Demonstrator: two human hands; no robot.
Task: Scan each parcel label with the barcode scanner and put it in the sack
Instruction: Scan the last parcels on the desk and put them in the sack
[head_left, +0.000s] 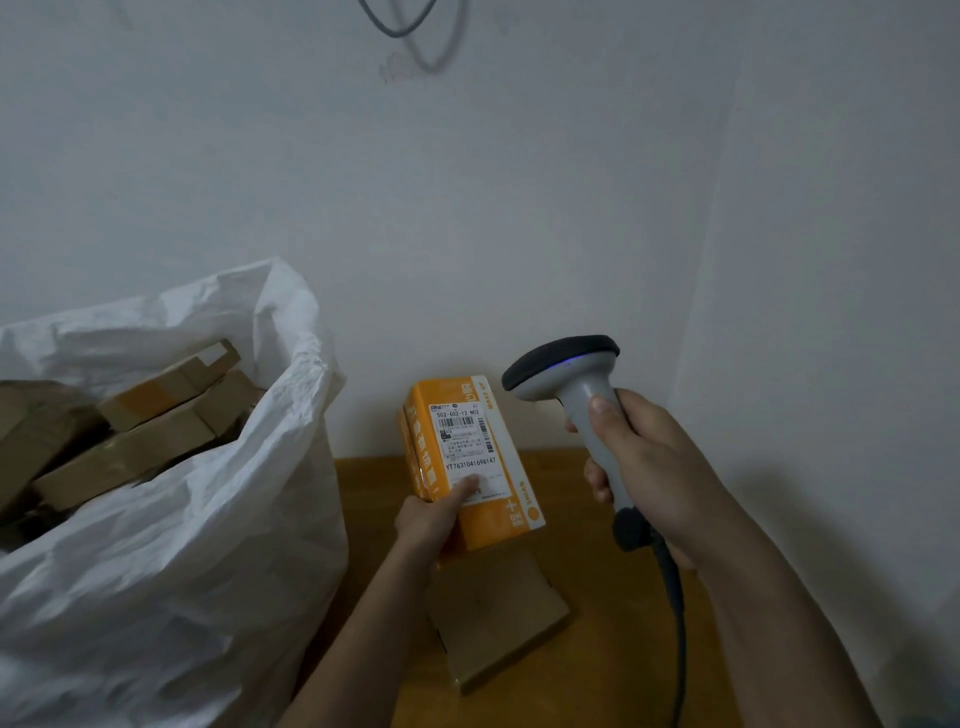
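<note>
The left hand (431, 519) grips the orange parcel (470, 460) upright, label facing the scanner (576, 395) clasped in the right hand (649, 467), just right of the parcel.

The frame was dim and bluish-grey, with soft shadow darkening the lower right corner. Wide-angle distortion bent the edges, and the lower foreground looked slightly blurred.

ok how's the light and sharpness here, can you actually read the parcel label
Head view: dim, flat room light with a grey-blue cast, no glare. The shipping label on the orange parcel is sharp enough to read its big tracking number; the small print is too fine. Wide-angle bending shows at the edges. The brown box on the table looks soft, and the scanner shows a faint blue light.
</note>
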